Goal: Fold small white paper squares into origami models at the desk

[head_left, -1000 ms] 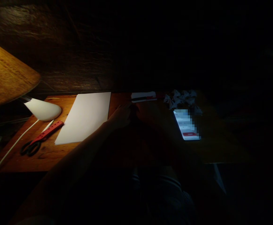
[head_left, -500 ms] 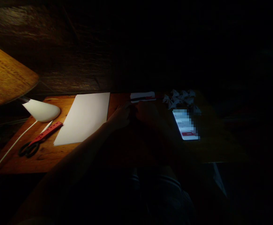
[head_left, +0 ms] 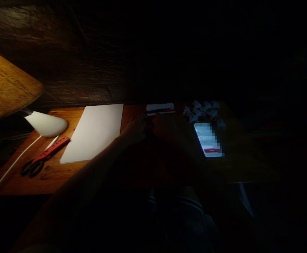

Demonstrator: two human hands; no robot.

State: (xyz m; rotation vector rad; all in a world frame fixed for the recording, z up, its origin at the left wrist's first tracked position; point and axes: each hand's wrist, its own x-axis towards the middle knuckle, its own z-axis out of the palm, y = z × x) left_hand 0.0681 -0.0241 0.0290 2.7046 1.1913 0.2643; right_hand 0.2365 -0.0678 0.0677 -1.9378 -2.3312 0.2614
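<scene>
My left hand (head_left: 134,130) is over the middle of the wooden table, right beside a stack of white paper (head_left: 95,131). Its fingers look bent inward, toward my right hand (head_left: 165,125), which is very dim and also seems closed. The two hands almost meet; whatever lies between their fingertips is lost in shadow. Just beyond them, a slim black-and-red tool (head_left: 160,110) rests across some small white paper pieces (head_left: 160,106). To the right of my right hand lies a lit phone (head_left: 207,140), its screen partly blurred out.
On the left stand a lamp with a woven shade (head_left: 8,86) and white base (head_left: 48,124), its cord (head_left: 16,163) trailing down. Scissors (head_left: 34,168) with black handles and a red patterned blade part lie nearby. Several folded paper shapes (head_left: 202,110) cluster behind the phone. A dark wall backs the table.
Both hands stay nearly in place. The scene has become slightly darker, and my right hand shows less clearly.
</scene>
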